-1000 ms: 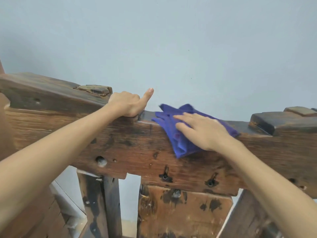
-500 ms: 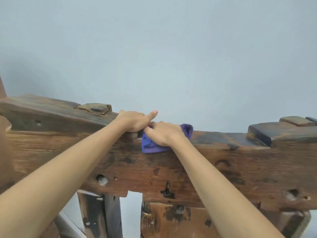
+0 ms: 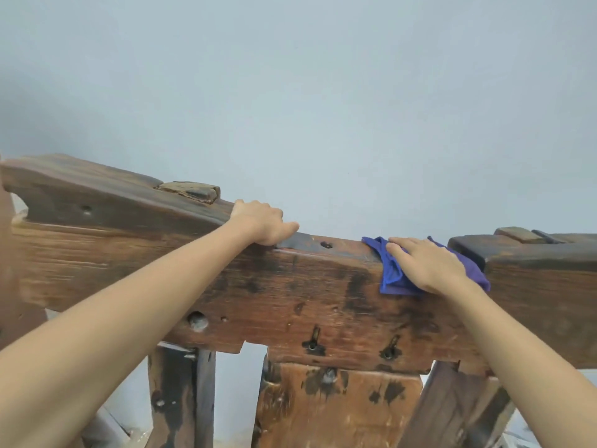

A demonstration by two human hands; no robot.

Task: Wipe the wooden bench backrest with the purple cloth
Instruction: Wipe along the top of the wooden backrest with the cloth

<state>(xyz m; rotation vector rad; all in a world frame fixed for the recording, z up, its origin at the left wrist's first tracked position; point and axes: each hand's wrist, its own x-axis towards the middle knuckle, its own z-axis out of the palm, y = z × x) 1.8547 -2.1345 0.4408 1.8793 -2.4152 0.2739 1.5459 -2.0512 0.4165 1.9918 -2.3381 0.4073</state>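
Note:
The wooden bench backrest (image 3: 290,295) is a thick, dark-stained top beam that runs across the view. A purple cloth (image 3: 392,276) is draped over its top edge, right of centre. My right hand (image 3: 429,265) lies flat on the cloth with fingers spread, pressing it against the beam. My left hand (image 3: 261,226) grips the beam's top edge left of centre, fingers curled over the back. A stretch of bare wood separates the two hands.
A raised wooden block (image 3: 517,250) sits on the beam just right of the cloth, and another block (image 3: 190,190) lies left of my left hand. Upright slats (image 3: 336,409) stand below the beam. A pale blue wall (image 3: 323,108) is close behind.
My right hand has slid the cloth to the right along the beam's top, away from my left hand, and now lies flat and spread. My left hand has kept its grip.

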